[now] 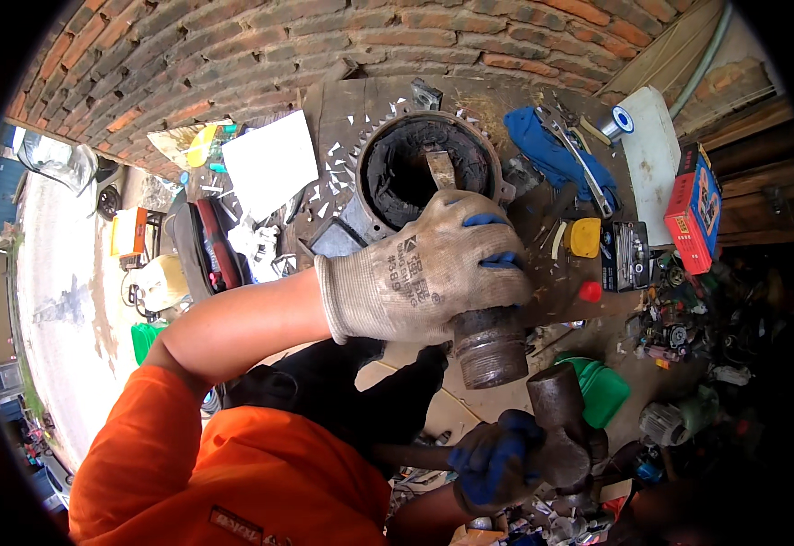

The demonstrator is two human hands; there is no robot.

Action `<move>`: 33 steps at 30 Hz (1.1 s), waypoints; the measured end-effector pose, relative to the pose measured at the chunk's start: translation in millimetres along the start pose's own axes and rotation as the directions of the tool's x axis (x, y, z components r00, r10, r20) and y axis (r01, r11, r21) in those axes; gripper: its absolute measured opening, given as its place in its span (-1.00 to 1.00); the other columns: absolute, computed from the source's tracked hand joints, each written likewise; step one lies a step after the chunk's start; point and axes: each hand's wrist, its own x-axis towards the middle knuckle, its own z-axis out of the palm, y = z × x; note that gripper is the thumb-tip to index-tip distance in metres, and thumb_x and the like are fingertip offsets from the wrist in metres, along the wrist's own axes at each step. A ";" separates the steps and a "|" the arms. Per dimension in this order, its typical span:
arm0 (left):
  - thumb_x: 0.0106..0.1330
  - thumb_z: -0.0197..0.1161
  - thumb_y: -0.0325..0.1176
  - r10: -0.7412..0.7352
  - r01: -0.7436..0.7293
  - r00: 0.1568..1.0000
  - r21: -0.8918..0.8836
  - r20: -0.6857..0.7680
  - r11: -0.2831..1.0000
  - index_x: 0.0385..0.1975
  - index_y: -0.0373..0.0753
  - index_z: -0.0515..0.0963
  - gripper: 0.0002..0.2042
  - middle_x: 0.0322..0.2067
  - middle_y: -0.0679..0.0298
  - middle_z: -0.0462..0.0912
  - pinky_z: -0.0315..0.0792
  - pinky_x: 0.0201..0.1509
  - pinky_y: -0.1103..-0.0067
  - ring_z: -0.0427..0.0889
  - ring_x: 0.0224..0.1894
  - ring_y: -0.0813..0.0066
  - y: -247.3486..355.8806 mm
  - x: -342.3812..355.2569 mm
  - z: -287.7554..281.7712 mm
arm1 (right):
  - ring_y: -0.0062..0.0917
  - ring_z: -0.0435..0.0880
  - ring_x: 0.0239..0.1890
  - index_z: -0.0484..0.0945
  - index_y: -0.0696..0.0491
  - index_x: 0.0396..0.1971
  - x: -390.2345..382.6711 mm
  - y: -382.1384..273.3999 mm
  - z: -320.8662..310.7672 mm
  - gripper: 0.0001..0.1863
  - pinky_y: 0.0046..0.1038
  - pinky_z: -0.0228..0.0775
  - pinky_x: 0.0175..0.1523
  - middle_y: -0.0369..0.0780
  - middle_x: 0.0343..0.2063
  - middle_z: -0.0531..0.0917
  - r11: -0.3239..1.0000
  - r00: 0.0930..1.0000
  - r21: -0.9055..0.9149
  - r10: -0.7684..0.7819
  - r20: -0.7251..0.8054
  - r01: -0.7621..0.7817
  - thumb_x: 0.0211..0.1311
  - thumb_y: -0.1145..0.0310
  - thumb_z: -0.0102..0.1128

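My left hand (pixel 442 264), in a greyish work glove with blue showing between the fingers, is closed round a thick metal bar (pixel 491 353). The bar's round, ridged end sticks out toward me. Beyond the knuckles a flat, worn tip (pixel 440 170) points into a motor housing (pixel 431 116); the glove hides whether it is part of the bar. Blackened, ragged material lines the housing's round opening. Low in view, my right hand (pixel 497 458), also gloved, grips a sledgehammer (pixel 561 437) close to its heavy head. The hammer is apart from the bar.
The housing stands on a worn workbench (pixel 333 100) against a brick wall (pixel 351 45). White scraps and a white sheet (pixel 271 164) lie left; a wrench (pixel 574 155), blue cloth, yellow tape measure (pixel 584 237) and red box (pixel 693 209) lie right. A green container (pixel 601 393) and motor parts sit below.
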 end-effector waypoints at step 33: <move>-0.14 0.50 -0.21 0.023 -0.023 0.998 -0.006 -0.050 1.000 -0.15 -0.06 0.60 -0.54 -0.13 0.25 0.58 0.43 0.15 0.22 0.55 0.04 0.16 -6.6 7.4 7.7 | -0.20 0.67 -0.29 0.32 0.23 0.16 -20.7 -26.1 4.5 -0.42 -0.16 0.61 -0.21 0.12 -0.12 0.57 0.869 0.956 -0.404 0.236 -0.172 -0.287 0.46 0.00 -0.10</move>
